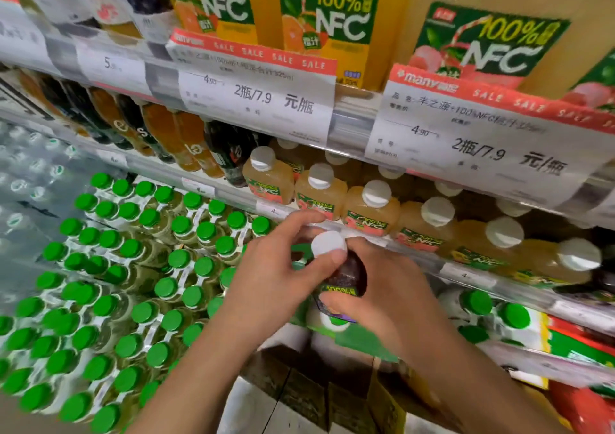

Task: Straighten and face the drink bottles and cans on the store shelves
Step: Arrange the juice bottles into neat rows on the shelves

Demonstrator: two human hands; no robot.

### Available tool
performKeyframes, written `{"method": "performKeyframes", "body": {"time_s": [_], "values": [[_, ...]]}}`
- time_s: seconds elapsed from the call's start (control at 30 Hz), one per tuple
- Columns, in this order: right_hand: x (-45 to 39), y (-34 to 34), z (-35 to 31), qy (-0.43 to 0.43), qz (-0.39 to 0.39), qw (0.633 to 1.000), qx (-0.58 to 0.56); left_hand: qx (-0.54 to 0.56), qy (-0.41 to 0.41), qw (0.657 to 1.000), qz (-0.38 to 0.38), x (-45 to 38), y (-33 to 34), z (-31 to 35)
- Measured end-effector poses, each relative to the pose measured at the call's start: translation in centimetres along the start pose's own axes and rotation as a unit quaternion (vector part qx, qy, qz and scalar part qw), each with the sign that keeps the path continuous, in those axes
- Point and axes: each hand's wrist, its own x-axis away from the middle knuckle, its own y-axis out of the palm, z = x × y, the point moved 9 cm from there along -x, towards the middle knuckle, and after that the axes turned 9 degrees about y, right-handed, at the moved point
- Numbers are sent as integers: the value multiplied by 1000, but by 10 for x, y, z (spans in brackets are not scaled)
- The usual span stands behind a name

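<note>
Store shelves with sale price tags fill the view. Dark juice bottle, white cap, held in front of the middle shelf edge, tilted. Left hand grips its cap and shoulder; right hand wraps the body. Behind it, pale NFC bottles in a row; left below, green-capped bottles packed tight; orange NFC bottles on top shelf.

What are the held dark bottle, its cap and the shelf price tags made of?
Dark juice bottle: looks like clear glossy plastic, dark liquid showing through, with a printed film label. White cap: matte opaque plastic, probably. Price tags: printed paper, seemingly behind clear plastic holders; blur leaves that open.
</note>
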Motion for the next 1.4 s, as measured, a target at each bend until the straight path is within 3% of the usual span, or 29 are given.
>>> {"method": "performKeyframes", "body": {"time_s": [0.1, 0.2, 0.3, 0.53, 0.67, 0.77, 0.9, 1.03, 1.1, 1.2, 1.3, 1.4], "values": [[11, -19, 26, 17, 26, 999, -8, -53, -10, 994, 92, -23, -22, -19], [23, -38, 51, 37, 59, 997, -40, -99, -80, 978, 166, -49, -41, -62], [34, -51, 69, 44, 86, 993, -62, -91, -138, 974, 156, -69, -39, -96], [52, -67, 100, 49, 105, 990, -78, -48, -154, 973, 164, -84, -37, -117], [58, -71, 112, 64, 105, 990, -75, -82, -152, 973, 153, -92, -38, -136], [61, -73, 115, 66, 107, 990, -70, -102, -161, 971, 147, -87, -32, -114], [63, -74, 114, 64, 110, 990, -63, -188, -148, 964, 118, -89, -28, -111], [68, -79, 115, 63, 115, 989, -67, -186, -148, 965, 110, -87, -29, -110], [71, -86, 122, 65, 118, 987, -83, -198, -107, 962, 154, -77, -28, -84], [78, -104, 138, 66, 140, 982, -106, -251, 59, 953, 162, -49, 9, -6], [89, -123, 171, 100, 174, 967, -156, -289, 240, 927, 6, -7, 100, 69], [102, -141, 207, 133, 216, 951, -179, -313, 373, 866, -109, 38, 181, 124]]}}
